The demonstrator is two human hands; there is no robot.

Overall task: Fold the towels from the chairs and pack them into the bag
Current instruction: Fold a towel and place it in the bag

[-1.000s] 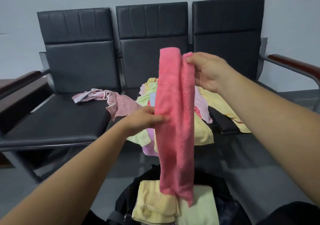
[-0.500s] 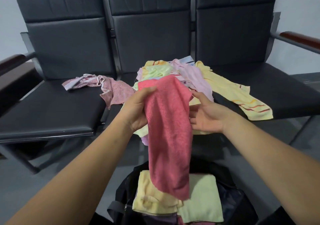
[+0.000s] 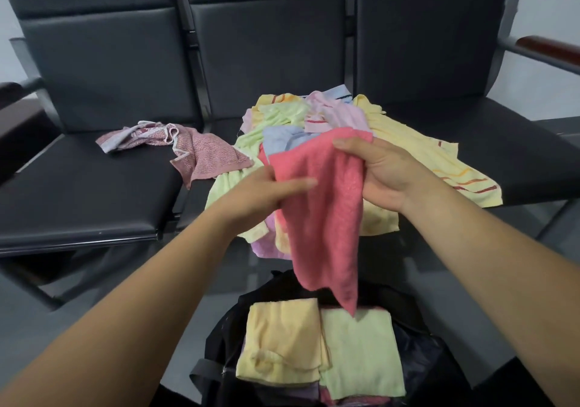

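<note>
A pink towel [image 3: 326, 218] hangs folded between both hands above the open black bag [image 3: 226, 337]. My left hand [image 3: 260, 193] holds its left edge, thumb on the front of the cloth. My right hand [image 3: 383, 174] grips its upper right corner. Inside the bag lie a folded yellow towel [image 3: 282, 340] and a folded light green towel [image 3: 361, 353]. Behind the pink towel, a heap of unfolded towels [image 3: 314, 115] in yellow, green, blue and lilac covers the middle chair seat.
Three black chairs stand in a row against the wall. A pink patterned towel [image 3: 194, 149] lies crumpled on the left seat [image 3: 78, 193]. A striped yellow towel [image 3: 439, 162] spreads toward the right seat. A brown armrest [image 3: 552, 52] juts out at the far right.
The pink towel came down from full length in front of the chair backs and is now doubled over, lower, above the bag. My right hand dropped from its top to its right side.
</note>
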